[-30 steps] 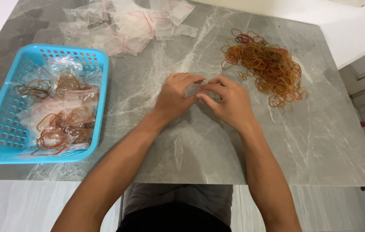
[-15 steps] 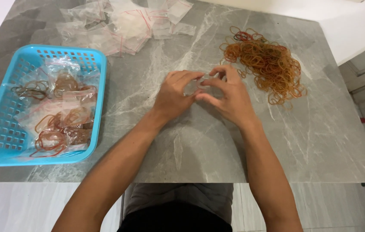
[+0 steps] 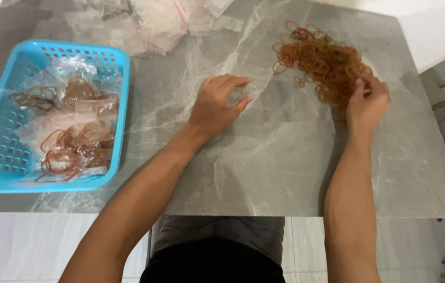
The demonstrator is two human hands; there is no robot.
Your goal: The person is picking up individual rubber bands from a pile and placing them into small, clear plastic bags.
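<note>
Several filled bags [image 3: 70,126] sit in blue basket [image 3: 2,157], frame left. Large rubber band pile [image 3: 319,63] remains upper right. Right hand [image 3: 366,102] pinches bands from it; left hand [image 3: 217,107] grips small clear bag [image 3: 248,90].

Loose heap of orange-brown rubber bands [image 3: 321,63] on table, small clear bag [image 3: 248,92] held open

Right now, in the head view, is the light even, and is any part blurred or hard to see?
Head view: light is soft and even, with a faint shadow under the right hand beside the rubber band pile; the clear bag at the left hand is barely visible against the grey marble table; the empty bags at the top edge look washed out; the blue basket is sharp.
</note>
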